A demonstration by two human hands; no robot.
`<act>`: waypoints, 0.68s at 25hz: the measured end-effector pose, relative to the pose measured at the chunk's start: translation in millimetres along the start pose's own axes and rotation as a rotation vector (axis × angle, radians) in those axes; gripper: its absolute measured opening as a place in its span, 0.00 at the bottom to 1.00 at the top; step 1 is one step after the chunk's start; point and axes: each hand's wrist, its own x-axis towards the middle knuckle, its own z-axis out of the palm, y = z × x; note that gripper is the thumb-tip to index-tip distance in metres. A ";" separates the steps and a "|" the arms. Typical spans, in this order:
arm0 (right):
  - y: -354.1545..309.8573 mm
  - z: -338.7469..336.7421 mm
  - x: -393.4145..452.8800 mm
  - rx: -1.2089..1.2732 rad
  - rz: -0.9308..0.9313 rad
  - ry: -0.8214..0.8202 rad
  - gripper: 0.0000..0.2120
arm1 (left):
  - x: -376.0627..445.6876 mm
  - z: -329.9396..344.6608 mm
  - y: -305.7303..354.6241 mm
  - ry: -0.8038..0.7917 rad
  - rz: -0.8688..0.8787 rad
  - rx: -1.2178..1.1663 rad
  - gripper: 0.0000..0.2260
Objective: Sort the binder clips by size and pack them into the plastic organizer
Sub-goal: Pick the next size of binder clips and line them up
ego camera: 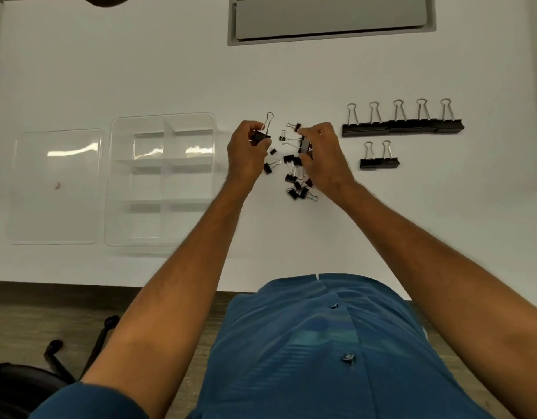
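Head view: I look down on a white worktop [140, 71] with both of my bare forearms reaching forward over it.
Left hand [247, 152]: my fingers are curled round a medium clip [261, 136], lifted off the worktop, its wire handle sticking up and away from me.
Right hand [323, 155]: my fingers pinch another black clip [304, 145] just above the loose pile; its wire handle points left.
Hands: close together, each clamped on its own clip, not touching one another.
Loose pile [294, 176]: small and medium black clips lie jumbled on the worktop between and just below my hands.
Large clips [403, 128]: five sit in a tidy row on the right, handles pointing away from me, bodies touching or overlapping.
Second row [379, 163]: two smaller clips lie side by side just nearer to me than the large row.
Organizer [163, 179]: clear plastic box with dividers, left of my hands; I see no clips in its compartments.
Lid [55, 186]: clear, flat on the worktop just left of the organizer, with a small red mark on or under it.
Grey panel [330, 18]: set into the far side of the worktop.
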 end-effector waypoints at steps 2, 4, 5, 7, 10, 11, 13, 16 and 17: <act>14.8 -23.5 -15.3 0.060 0.024 0.058 0.23 | -12.8 16.2 5.9 -0.047 -0.023 -0.060 0.09; 32.6 -47.8 -30.9 0.095 0.080 0.113 0.22 | -22.3 37.1 12.2 -0.115 -0.035 -0.107 0.07; 41.7 -61.0 -38.6 0.105 0.126 0.142 0.21 | -27.1 49.3 16.9 -0.153 -0.038 -0.127 0.07; 60.3 -87.3 -52.4 0.119 0.209 0.199 0.21 | -38.0 76.9 29.1 -0.228 -0.030 -0.154 0.05; 89.1 -120.8 -70.7 0.129 0.295 0.263 0.21 | -54.7 121.5 46.0 -0.309 -0.006 -0.128 0.03; 98.4 -130.3 -75.3 0.129 0.333 0.279 0.21 | -59.3 135.8 50.4 -0.331 0.011 -0.096 0.03; 116.0 -147.8 -82.4 0.120 0.402 0.302 0.21 | -66.3 164.6 57.6 -0.370 0.036 -0.035 0.05; 137.5 -165.1 -88.2 0.101 0.469 0.299 0.21 | -72.4 203.8 66.0 -0.371 0.080 0.079 0.09; 143.0 -169.3 -88.9 0.097 0.480 0.298 0.21 | -73.5 215.6 68.7 -0.354 0.109 0.142 0.10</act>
